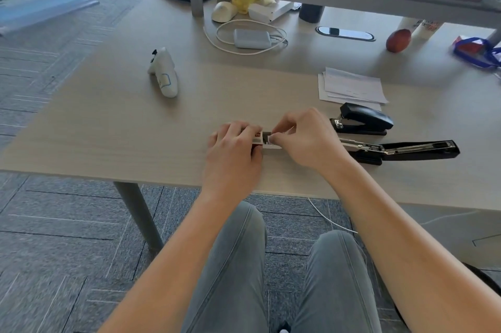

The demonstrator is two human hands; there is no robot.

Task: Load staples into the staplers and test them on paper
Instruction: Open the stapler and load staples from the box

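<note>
My left hand (pixel 233 148) grips a small white staple box (pixel 259 139) with a red mark, just above the table near its front edge. The thumb and fingers of my right hand (pixel 303 137) pinch at the box's open end, where a dark inner part shows. To the right lies a black stapler (pixel 406 149) swung fully open, its metal staple channel exposed. Behind it stands a second black stapler (pixel 364 122), closed. A small stack of white paper sheets (pixel 352 86) lies further back.
On the beige table (pixel 135 129) lie a white controller (pixel 164 72) to the left, a grey power bank (pixel 252 38) with a white cable, a red apple (pixel 398 40) and a blue-strapped bag (pixel 478 49) at the right. A raised shelf spans the back.
</note>
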